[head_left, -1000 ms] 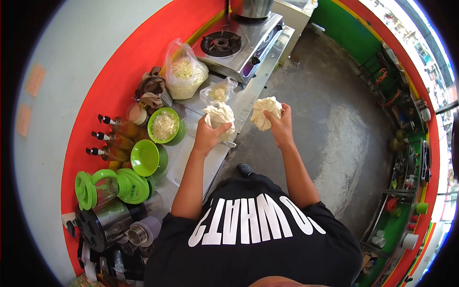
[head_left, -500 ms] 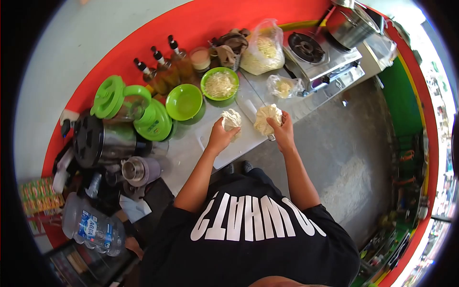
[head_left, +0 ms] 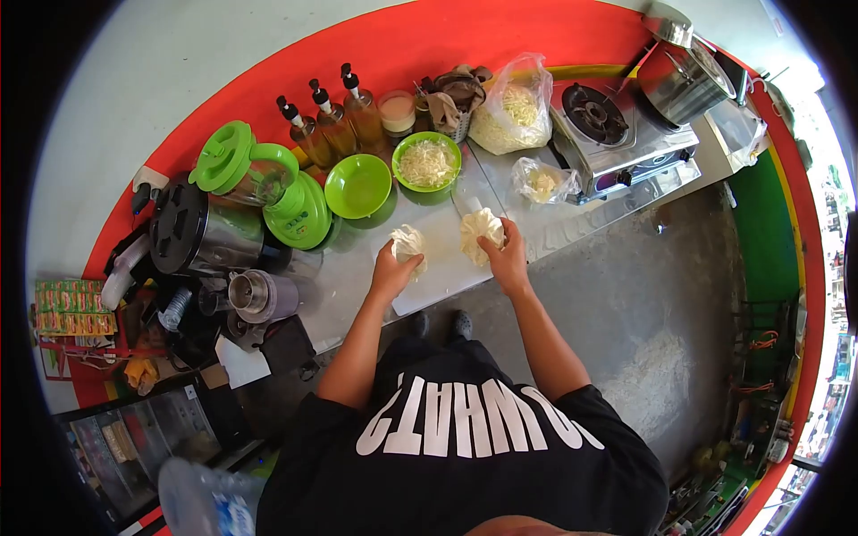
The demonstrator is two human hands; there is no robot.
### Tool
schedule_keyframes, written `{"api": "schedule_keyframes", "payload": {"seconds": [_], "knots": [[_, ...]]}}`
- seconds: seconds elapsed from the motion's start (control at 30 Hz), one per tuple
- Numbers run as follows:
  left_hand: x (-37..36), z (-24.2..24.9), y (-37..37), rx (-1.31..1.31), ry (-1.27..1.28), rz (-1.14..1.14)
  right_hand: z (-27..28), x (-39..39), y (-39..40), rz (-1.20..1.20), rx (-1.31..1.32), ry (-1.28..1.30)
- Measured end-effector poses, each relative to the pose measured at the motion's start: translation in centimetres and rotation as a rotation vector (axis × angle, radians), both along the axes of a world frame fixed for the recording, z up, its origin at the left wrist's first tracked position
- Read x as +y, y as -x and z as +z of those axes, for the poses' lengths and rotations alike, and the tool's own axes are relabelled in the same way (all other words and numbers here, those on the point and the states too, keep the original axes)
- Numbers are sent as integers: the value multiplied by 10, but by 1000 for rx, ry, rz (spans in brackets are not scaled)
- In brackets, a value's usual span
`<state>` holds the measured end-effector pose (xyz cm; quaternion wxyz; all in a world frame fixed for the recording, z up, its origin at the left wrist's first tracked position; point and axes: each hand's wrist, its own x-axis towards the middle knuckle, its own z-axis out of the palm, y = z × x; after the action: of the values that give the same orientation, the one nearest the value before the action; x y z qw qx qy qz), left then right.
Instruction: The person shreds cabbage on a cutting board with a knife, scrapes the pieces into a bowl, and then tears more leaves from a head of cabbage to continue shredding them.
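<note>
Both my hands are over the white cutting board [head_left: 438, 272] on the counter. My left hand [head_left: 388, 273] is closed around a pale, ruffled piece of cabbage [head_left: 407, 241], with the thumb across its near side. In my right hand [head_left: 509, 259] is another pale piece of cabbage [head_left: 476, 230], its layered face turned up. The two pieces are apart. Just behind them stand a green bowl of pale shreds [head_left: 427, 164] and a second green bowl [head_left: 358, 186] with nothing visible inside.
A green-lidded blender [head_left: 299, 214] and pump bottles [head_left: 335, 129] line the back left. Toward the right are a bag of shreds [head_left: 509, 116], a small plastic bag [head_left: 542, 183] and a gas stove [head_left: 617, 134] with a pot [head_left: 684, 82]. A blurred large plastic bottle [head_left: 210, 500] is at lower left.
My hands, each with its cabbage piece, have moved left over the board. The view has shifted slightly. At lower left, the large bottle has moved down and right.
</note>
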<state>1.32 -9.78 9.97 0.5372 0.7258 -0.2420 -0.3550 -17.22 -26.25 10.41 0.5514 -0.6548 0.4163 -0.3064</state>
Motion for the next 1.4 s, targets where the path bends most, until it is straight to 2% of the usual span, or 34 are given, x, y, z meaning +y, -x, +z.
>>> {"api": "schedule_keyframes", "payload": {"seconds": [0.13,0.2,0.27,0.33,0.5,0.8,1.13,1.4], "knots": [[18,8,-3,56,-35,-32,10,18,7,8,115,-13],[29,13,-15,90,-31,-63,8,29,1,27,213,149],[43,13,-31,127,-32,-92,6,44,-8,44,194,236],[59,12,-51,40,54,-67,9,63,-22,65,181,321],[105,14,-102,-171,82,-17,0,110,-66,291,159,575],[173,18,-137,-302,123,122,-29,180,-138,575,274,986],[189,14,-147,-314,139,108,-54,207,-182,677,345,1097],[176,14,-141,-309,205,91,-56,211,-171,719,348,969]]}}
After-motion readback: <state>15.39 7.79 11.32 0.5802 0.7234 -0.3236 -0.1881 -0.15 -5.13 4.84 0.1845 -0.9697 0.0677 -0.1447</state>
